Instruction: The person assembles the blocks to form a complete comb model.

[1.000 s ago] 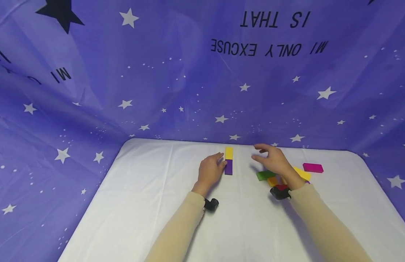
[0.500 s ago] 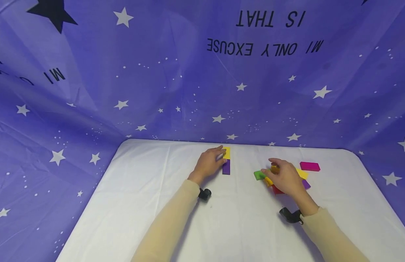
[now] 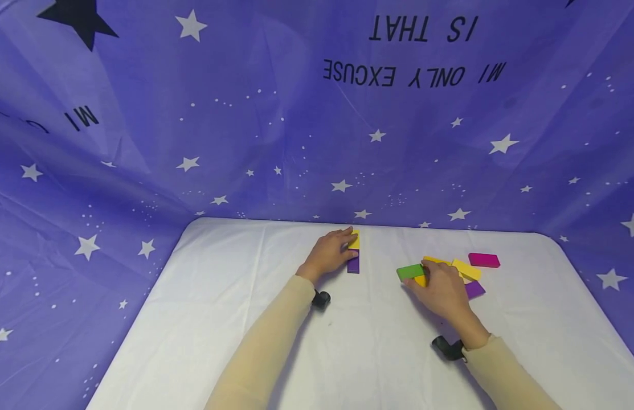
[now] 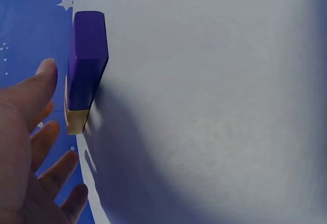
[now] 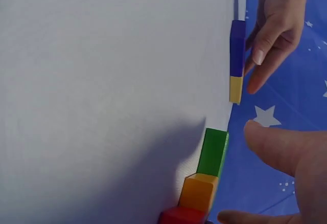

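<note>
In the head view my left hand (image 3: pixel 327 255) is beside a purple block (image 3: pixel 353 265) and a yellow block (image 3: pixel 355 240), which line up end to end. Its fingertips overlap the yellow one there. The left wrist view shows the fingers spread, with a gap between the thumb (image 4: pixel 36 91) and the purple block (image 4: pixel 88 55). Over a loose group of blocks reaches my right hand (image 3: pixel 442 290), thumb low by the green block (image 3: pixel 410 273). Seen from the right wrist, its thumb and finger stand apart, near the green (image 5: pixel 212 152), orange (image 5: pixel 198 192) and red (image 5: pixel 183 216) blocks.
The group also includes a yellow block (image 3: pixel 466 270) and another purple block (image 3: pixel 475 290). A magenta block (image 3: pixel 484 260) lies apart at the back right. White cloth covers the table (image 3: pixel 296 353); a blue star-patterned curtain (image 3: pixel 296 114) rises behind it.
My right hand has come back toward me and lowered onto the block group, its thumb now by the green block. The left fingers have shifted forward over the yellow block.
</note>
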`<state>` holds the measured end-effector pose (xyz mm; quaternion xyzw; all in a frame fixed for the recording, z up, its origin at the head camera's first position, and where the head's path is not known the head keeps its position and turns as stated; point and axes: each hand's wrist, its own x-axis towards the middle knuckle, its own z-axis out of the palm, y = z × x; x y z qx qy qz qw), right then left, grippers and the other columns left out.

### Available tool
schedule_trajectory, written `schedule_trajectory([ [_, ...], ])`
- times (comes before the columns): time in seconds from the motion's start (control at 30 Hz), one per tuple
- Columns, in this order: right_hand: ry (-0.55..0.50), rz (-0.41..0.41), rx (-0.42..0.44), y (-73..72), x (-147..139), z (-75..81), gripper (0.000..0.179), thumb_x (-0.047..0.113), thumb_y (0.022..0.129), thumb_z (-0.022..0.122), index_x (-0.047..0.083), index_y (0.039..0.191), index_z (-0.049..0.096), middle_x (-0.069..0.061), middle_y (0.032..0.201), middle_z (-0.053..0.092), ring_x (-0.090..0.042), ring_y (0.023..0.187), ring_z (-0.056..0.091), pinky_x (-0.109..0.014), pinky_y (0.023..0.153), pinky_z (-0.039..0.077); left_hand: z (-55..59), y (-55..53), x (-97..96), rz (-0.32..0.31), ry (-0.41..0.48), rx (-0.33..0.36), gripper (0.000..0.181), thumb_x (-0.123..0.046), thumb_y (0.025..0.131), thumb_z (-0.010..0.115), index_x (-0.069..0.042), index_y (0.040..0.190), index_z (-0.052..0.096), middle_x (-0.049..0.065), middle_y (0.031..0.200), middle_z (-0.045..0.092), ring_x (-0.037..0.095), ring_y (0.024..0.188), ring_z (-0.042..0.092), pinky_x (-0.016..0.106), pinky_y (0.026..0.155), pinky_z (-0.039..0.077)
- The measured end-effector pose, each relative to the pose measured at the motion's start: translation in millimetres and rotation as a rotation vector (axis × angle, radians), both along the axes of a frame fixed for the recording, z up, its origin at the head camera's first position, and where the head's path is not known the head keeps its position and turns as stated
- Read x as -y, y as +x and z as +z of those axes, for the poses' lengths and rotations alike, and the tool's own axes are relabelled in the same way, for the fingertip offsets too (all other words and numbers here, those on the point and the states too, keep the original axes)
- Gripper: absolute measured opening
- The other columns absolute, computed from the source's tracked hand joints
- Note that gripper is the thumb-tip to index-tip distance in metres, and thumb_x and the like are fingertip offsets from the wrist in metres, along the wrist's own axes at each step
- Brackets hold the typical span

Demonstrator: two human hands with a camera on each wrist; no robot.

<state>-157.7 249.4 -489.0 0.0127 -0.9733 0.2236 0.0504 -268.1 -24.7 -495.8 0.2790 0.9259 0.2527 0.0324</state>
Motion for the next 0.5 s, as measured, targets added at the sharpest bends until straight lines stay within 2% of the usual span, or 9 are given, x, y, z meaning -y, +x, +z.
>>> schedule_trajectory([
  [0.2, 0.065, -0.013, 0.002, -1.7, 3.7, -2.8, 0.071, 0.042, 0.086, 0.075, -0.012, 0.128, 0.058, -0.035, 0.118, 0.061, -0.049, 0.104, 0.052, -0.061, 0.084, 0.045, -1.1, -0.5, -0.2, -0.007, -0.011, -0.012, 0.051, -0.035, 0.099, 0.064, -0.012, 0.144, 0.056, 0.003, 0.157, 0.043, 0.03, 0.143, 0.04, 0.045, 0.118, 0.032],
  [0.5, 0.11, -0.04, 0.011, -7.4, 8.0, -7.4, 0.077, 0.046, 0.083, 0.077, -0.015, 0.126, 0.057, -0.033, 0.111, 0.061, -0.051, 0.106, 0.05, -0.062, 0.085, 0.043, -2.9, 0.1, 0.6, 0.031, -0.057, 0.001, 0.049, -0.037, 0.098, 0.064, -0.016, 0.142, 0.059, -0.004, 0.156, 0.043, 0.027, 0.145, 0.039, 0.046, 0.118, 0.031],
])
